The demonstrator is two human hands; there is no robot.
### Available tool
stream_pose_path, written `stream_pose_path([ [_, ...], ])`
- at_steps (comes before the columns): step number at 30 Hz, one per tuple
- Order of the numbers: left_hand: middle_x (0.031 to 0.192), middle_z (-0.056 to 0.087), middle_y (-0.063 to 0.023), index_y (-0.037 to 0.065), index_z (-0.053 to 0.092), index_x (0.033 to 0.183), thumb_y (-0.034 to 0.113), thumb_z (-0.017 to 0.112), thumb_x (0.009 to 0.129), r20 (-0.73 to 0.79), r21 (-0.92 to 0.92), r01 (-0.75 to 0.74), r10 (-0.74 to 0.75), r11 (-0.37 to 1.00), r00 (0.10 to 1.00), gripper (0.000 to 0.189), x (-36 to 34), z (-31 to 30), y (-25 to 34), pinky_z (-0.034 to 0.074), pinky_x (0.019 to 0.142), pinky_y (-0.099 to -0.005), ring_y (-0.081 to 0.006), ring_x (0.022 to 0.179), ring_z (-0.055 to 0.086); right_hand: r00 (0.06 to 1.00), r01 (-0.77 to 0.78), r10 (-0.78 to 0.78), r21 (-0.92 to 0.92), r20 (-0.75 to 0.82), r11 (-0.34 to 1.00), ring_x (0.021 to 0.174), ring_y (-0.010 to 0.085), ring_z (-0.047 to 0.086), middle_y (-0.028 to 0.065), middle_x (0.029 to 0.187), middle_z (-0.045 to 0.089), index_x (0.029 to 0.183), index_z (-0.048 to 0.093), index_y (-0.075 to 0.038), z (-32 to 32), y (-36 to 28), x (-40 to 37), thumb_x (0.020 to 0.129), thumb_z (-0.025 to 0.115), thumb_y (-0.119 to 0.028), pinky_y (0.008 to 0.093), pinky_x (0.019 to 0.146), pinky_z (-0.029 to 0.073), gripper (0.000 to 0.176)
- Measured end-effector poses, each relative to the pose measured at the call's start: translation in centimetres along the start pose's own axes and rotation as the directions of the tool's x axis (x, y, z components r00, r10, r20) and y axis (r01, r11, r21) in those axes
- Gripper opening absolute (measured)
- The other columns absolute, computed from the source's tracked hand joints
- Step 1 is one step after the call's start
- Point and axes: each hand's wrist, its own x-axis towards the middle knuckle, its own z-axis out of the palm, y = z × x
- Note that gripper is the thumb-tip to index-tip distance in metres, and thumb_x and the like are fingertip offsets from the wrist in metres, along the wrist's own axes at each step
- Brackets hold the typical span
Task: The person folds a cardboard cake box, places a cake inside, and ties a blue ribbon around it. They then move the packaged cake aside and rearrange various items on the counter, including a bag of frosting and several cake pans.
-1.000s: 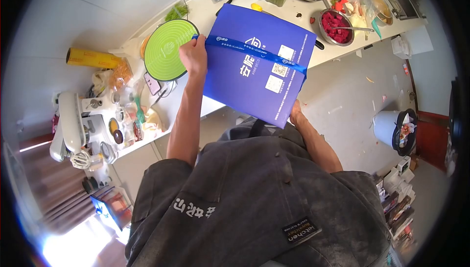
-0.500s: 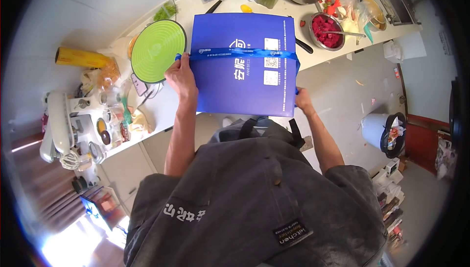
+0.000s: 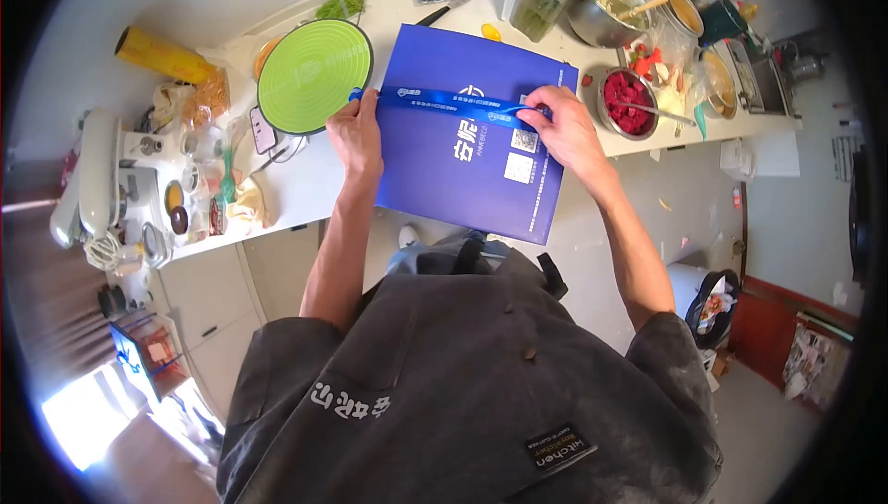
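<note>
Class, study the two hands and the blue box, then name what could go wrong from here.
The blue ribbon might slip or twist, as the right hand only pinches it near the box's right side while the left hand grips at the left edge.

The blue box reaches past the counter's front edge in this view, so it may tip.

A sideways swing could knock the metal bowl or its jutting spoon.

Two hands (image 3: 566, 134) are holding one ribbon (image 3: 444, 102) on one blue box (image 3: 435, 171). One mat (image 3: 314, 74), one mixer (image 3: 100, 157) and one vase (image 3: 538, 18) are showing.
</note>
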Motion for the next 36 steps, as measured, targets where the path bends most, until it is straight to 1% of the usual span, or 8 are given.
stream_pose_path([
  [3, 0.051, 0.029, -0.0040, -0.004, 0.047, 0.057, 0.021, 0.073, 0.091, 0.001, 0.048, -0.004, 0.004, 0.999, 1.000, 0.051, 0.4, 0.0, -1.1, 0.026, 0.053, -0.0381, -0.0127, 0.055, 0.028, 0.881, -0.451, 0.242, 0.569, 0.407, 0.687, 0.070, 0.0157, 0.064, 0.0064, 0.084, 0.068, 0.097, 0.071, -0.005, -2.0, 0.6, 0.4, 0.094, 0.074, -0.017, 0.0300, 0.060, 0.049, 0.012],
  [7, 0.052, 0.028, -0.0048, -0.004, 0.046, 0.057, 0.022, 0.073, 0.091, -0.001, 0.058, -0.013, 0.013, 0.998, 1.000, 0.051, 0.4, 0.1, -1.3, 0.026, 0.052, -0.0389, -0.0137, 0.055, 0.027, 0.694, -0.651, 0.281, 0.413, 0.663, 0.637, 0.060, 0.0091, 0.059, 0.0032, 0.075, 0.067, 0.105, 0.074, -0.004, -7.3, 1.1, -1.4, 0.096, 0.072, -0.012, 0.0247, 0.050, 0.044, 0.013],
  [12, 0.050, 0.037, -0.0087, -0.007, 0.057, 0.063, 0.023, 0.073, 0.090, 0.025, 0.098, -0.066, 0.064, 0.993, 0.998, 0.043, 0.9, 0.1, 0.3, 0.032, 0.052, -0.0384, -0.0136, 0.052, 0.034, 0.694, -0.619, 0.377, 0.241, 0.614, 0.747, 0.052, 0.0091, 0.057, 0.0039, 0.065, 0.066, 0.090, 0.076, 0.000, -11.6, 6.1, -6.1, 0.096, 0.072, -0.013, 0.0262, 0.048, 0.045, 0.015],
  [19, 0.053, 0.053, -0.0167, -0.004, 0.073, 0.078, 0.026, 0.073, 0.089, 0.322, 0.176, -0.293, 0.227, 0.940, 0.919, 0.032, 6.3, 3.3, 7.0, 0.041, 0.053, -0.0384, -0.0150, 0.049, 0.047, 0.603, -0.734, 0.416, 0.271, 0.681, 0.623, 0.054, 0.0098, 0.061, 0.0034, 0.067, 0.068, 0.094, 0.076, 0.001, -11.8, 5.4, -14.4, 0.097, 0.071, -0.010, 0.0258, 0.051, 0.050, 0.012],
  [22, 0.055, 0.060, -0.0111, 0.000, 0.078, 0.079, 0.025, 0.072, 0.088, 0.411, -0.027, -0.274, 0.260, 0.961, 0.874, 0.027, 7.8, 8.0, 7.7, 0.044, 0.054, -0.0375, -0.0167, 0.050, 0.053, 0.620, -0.755, 0.357, 0.406, 0.699, 0.515, 0.064, 0.0096, 0.065, 0.0050, 0.074, 0.070, 0.097, 0.075, 0.000, -6.9, 1.2, -18.8, 0.098, 0.071, -0.010, 0.0262, 0.056, 0.053, 0.011],
  [27, 0.069, 0.068, -0.0042, -0.005, 0.078, 0.086, 0.018, 0.074, 0.090, 0.627, 0.140, -0.204, 0.073, 0.969, 0.776, 0.023, 6.8, 15.3, 9.6, 0.043, 0.057, -0.0255, -0.0081, 0.063, 0.057, 0.705, -0.709, 0.454, 0.521, 0.545, 0.474, 0.073, 0.0109, 0.068, 0.0051, 0.078, 0.071, 0.098, 0.074, 0.001, 6.0, -6.6, -22.3, 0.100, 0.069, -0.013, 0.0266, 0.066, 0.057, 0.014],
  [30, 0.071, 0.070, -0.0041, -0.003, 0.079, 0.086, 0.020, 0.074, 0.089, 0.745, 0.169, -0.248, 0.041, 0.954, 0.666, 0.023, 6.8, 18.6, 5.5, 0.045, 0.057, -0.0276, -0.0092, 0.062, 0.058, 0.691, -0.660, 0.559, 0.717, 0.459, 0.226, 0.072, 0.0103, 0.066, 0.0056, 0.080, 0.072, 0.098, 0.074, 0.002, 13.7, -7.3, -23.2, 0.100, 0.069, -0.013, 0.0268, 0.067, 0.055, 0.016],
  [36, 0.075, 0.072, -0.0024, -0.001, 0.080, 0.089, 0.019, 0.076, 0.090, 0.832, 0.096, -0.052, -0.052, 0.994, 0.553, 0.021, 7.4, 18.5, 4.4, 0.046, 0.057, -0.0276, -0.0101, 0.062, 0.058, 0.738, -0.500, 0.654, 0.785, 0.166, 0.365, 0.073, 0.0100, 0.068, 0.0064, 0.078, 0.074, 0.096, 0.075, 0.005, 20.6, -4.9, -22.9, 0.097, 0.069, -0.010, 0.0272, 0.070, 0.055, 0.016],
])
